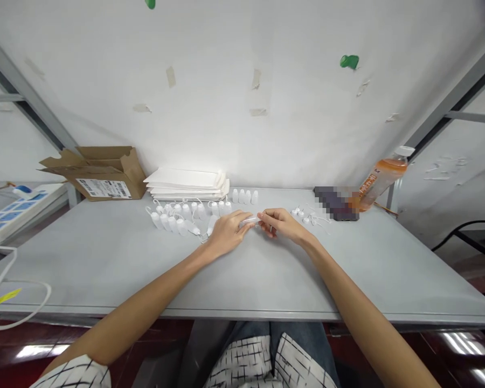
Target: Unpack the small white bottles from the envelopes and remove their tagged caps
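My left hand [226,233] is closed on one end of a small whitish, translucent plastic piece [249,220] above the middle of the table. The fingertips of my right hand [282,222] pinch at its other end; its exact kind is too small to make out. Left of my hands stand rows of small white bullet-shaped plastic pieces [172,223], many with thin white cords. Behind my hands, several similar pieces [241,196] without cords stand in a row. Small white caps [306,220] and loose thin cords [320,220] lie to the right.
At the back of the grey table [267,280] lies a stack of white envelope-like sheets [186,184], beside an open cardboard box [105,180]. A dark, partly pixelated flat object [345,214] and a bottle of orange drink [382,180] are at right. A power strip [24,207] sits far left.
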Demonstrator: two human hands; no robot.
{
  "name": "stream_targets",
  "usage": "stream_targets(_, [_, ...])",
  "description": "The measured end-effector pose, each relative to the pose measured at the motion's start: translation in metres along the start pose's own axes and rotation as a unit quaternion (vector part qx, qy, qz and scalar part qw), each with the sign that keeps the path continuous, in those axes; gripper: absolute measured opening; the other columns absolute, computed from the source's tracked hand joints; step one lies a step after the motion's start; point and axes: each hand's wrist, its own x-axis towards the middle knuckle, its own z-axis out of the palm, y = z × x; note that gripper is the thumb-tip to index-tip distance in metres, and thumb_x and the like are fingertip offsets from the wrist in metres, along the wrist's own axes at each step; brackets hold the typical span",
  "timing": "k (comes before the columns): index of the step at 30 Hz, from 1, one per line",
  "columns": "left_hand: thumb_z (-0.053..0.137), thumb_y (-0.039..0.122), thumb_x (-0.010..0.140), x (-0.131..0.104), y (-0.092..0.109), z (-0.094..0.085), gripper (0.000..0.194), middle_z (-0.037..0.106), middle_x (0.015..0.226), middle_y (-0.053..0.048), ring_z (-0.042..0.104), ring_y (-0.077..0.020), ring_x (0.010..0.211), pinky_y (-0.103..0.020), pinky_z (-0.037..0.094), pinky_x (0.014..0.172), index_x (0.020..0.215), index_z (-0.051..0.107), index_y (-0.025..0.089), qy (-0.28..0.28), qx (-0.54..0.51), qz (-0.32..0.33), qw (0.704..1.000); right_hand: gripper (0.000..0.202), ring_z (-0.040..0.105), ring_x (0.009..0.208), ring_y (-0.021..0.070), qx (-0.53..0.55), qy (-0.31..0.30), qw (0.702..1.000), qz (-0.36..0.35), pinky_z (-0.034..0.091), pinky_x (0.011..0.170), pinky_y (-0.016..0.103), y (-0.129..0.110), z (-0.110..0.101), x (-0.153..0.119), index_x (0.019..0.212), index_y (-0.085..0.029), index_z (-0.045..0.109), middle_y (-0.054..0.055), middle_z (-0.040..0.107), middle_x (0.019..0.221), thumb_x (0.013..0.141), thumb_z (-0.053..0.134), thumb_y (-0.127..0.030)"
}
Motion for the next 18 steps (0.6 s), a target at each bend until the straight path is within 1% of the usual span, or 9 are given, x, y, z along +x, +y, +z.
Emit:
stream_targets(7, [0.051, 0.038, 0.095, -0.0015, 0.0011, -0.0002, 0.031, 0.07, 0.094, -0.005, 0.061, -0.0165, 0.071, -0.028, 0.044, 0.065, 0.115, 0.067, 0.02, -0.022, 0.011, 0.002, 1.0, 0.053, 0.053, 0.047, 0.0113, -0.024, 0.003, 1.0, 0.013, 0.04, 0.042, 0.025, 0.005, -0.0005, 0.0033, 0.066, -0.016, 0.057, 0.002, 0.055, 0.06, 0.076, 0.061, -0.067])
stream_targets(11, [0.049, 0.039, 0.096, -0.0021, 0.0024, 0.0002, 0.032, 0.069, 0.094, -0.006, 0.063, -0.0181, 0.076, -0.029, 0.044, 0.065, 0.114, 0.067, 0.019, -0.036, 0.026, 0.005, 0.999, 0.052, 0.053, 0.047, 0.0122, -0.019, 0.004, 1.0, 0.012, 0.04, 0.042, 0.026, 0.0043, 0.0001, 0.0036, 0.064, -0.016, 0.059, 0.003, 0.056, 0.06, 0.077, 0.06, -0.067])
stream_targets(18, [0.048, 0.04, 0.096, -0.0026, -0.0011, 0.0028, 0.034, 0.07, 0.098, -0.007, 0.064, -0.0189, 0.079, -0.03, 0.047, 0.07, 0.117, 0.066, 0.019, -0.034, 0.03, 0.006, 0.999, 0.052, 0.053, 0.047, 0.0124, -0.022, -0.005, 1.0, 0.02, 0.041, 0.043, 0.026, 0.0043, -0.0003, 0.0036, 0.061, -0.018, 0.059, 0.005, 0.058, 0.058, 0.076, 0.062, -0.067])
